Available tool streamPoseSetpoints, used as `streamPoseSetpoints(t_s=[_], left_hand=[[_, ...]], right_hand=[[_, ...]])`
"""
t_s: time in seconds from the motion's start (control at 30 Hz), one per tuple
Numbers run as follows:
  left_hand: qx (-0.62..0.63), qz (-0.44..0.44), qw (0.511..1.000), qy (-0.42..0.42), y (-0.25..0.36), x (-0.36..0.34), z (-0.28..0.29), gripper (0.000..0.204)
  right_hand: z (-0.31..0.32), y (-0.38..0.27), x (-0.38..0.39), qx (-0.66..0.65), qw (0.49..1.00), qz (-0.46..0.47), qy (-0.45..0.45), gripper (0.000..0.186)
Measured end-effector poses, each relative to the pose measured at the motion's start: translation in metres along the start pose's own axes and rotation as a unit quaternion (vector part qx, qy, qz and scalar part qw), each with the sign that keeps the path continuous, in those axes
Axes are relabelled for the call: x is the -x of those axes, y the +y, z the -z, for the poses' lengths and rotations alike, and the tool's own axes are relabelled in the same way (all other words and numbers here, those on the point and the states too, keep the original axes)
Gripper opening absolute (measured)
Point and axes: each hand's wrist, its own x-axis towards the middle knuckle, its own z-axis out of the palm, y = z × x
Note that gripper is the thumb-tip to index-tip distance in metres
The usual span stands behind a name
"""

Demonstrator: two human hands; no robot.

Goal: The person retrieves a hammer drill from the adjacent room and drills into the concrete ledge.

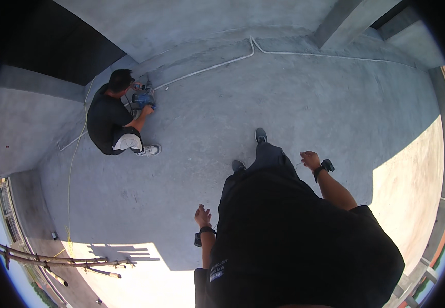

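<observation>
My left hand (202, 216) is held out beside my left hip, its fingers curled together; anything inside them is too small to make out. On the other side, in front of my right hip, my right hand (310, 160) has its fingers pinched. A thin pale strand seems to show by its fingertips, but I cannot tell what it is. Each wrist carries a small black strapped device. To the front left a person (110, 120) squats, both hands on a blue power tool (142, 99) low at the floor near the wall.
A white pipe (204, 69) runs over the concrete floor (196, 133) along the far wall, bending up at a peak. A yellow cable (71, 169) trails down the left side. Bamboo poles (63, 261) jut in at lower left. A concrete pillar (353, 23) stands far right.
</observation>
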Motion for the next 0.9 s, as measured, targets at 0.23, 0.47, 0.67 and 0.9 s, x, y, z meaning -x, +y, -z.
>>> streamPoseSetpoints(t_s=[0.23,0.47,0.67,0.9], left_hand=[[-0.009,-0.004,1.0,0.005,0.0009,-0.003,0.0009,0.042],[-0.01,0.004,1.0,0.007,0.0012,-0.0048,0.0016,0.041],[-0.003,-0.004,1.0,0.004,-0.0006,-0.0044,0.0023,0.04],[0.0,-0.001,1.0,-0.002,0.002,-0.0038,0.0008,0.041]], right_hand=[[-0.0005,0.0027,-0.0042,0.008,1.0,0.007,0.001,0.029],[-0.0028,0.0038,-0.0049,-0.007,1.0,-0.004,0.01,0.027],[-0.0036,0.0042,-0.0052,0.0,1.0,-0.001,0.018,0.025],[-0.0034,0.0036,-0.0063,-0.035,0.999,0.001,0.0,0.02]])
